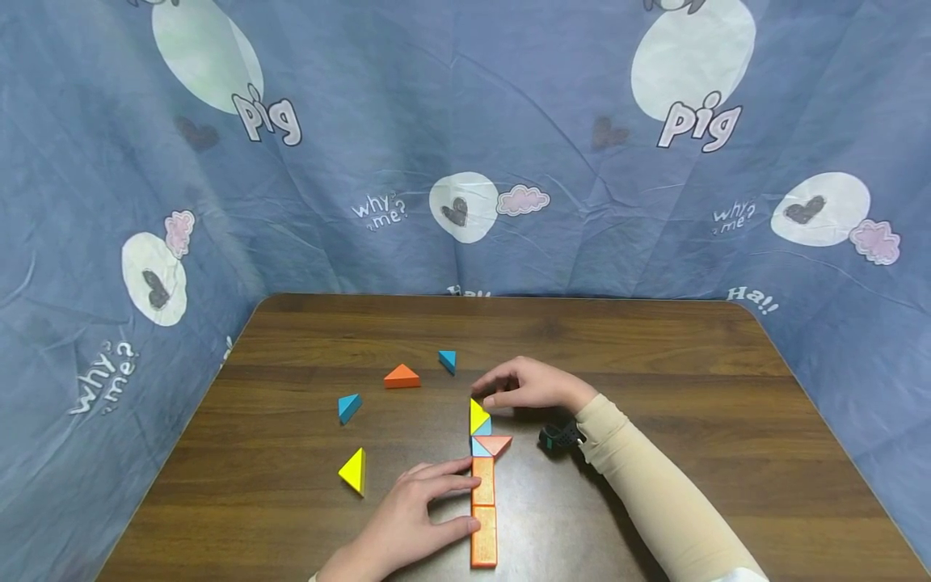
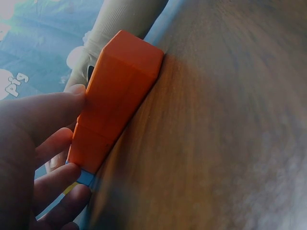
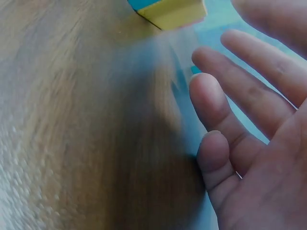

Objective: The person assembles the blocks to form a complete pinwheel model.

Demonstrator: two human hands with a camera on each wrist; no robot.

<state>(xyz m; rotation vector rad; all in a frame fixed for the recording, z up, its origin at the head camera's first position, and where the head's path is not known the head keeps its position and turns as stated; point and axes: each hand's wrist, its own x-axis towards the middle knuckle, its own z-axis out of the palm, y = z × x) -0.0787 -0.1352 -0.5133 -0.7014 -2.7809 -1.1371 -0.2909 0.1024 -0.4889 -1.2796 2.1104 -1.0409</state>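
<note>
Two orange rectangular blocks (image 1: pixel 483 535) lie end to end in a column. Fingertips and thumb of my left hand (image 1: pixel 414 517) touch their left side, the fingers fairly straight; the left wrist view shows this contact along the orange side. Above the blocks lie a light blue triangle (image 1: pixel 480 448) and a pink-orange triangle (image 1: pixel 494 444) that juts right. A yellow triangle (image 1: pixel 478 416) tops the column, against another blue triangle (image 1: pixel 483 428). My right hand (image 1: pixel 534 383) is at that upper end, thumb close to the yellow triangle. In the right wrist view its loosely bent fingers (image 3: pixel 249 96) hold nothing.
Left of the column lie loose triangles: a small blue one (image 1: pixel 448 360), an orange one (image 1: pixel 402 377), another blue one (image 1: pixel 349 407) and a yellow one (image 1: pixel 352 472). A dark wrist device (image 1: pixel 560 436) is by the right sleeve. Behind the wooden table (image 1: pixel 655 347) hangs a blue printed cloth (image 1: pixel 567 242).
</note>
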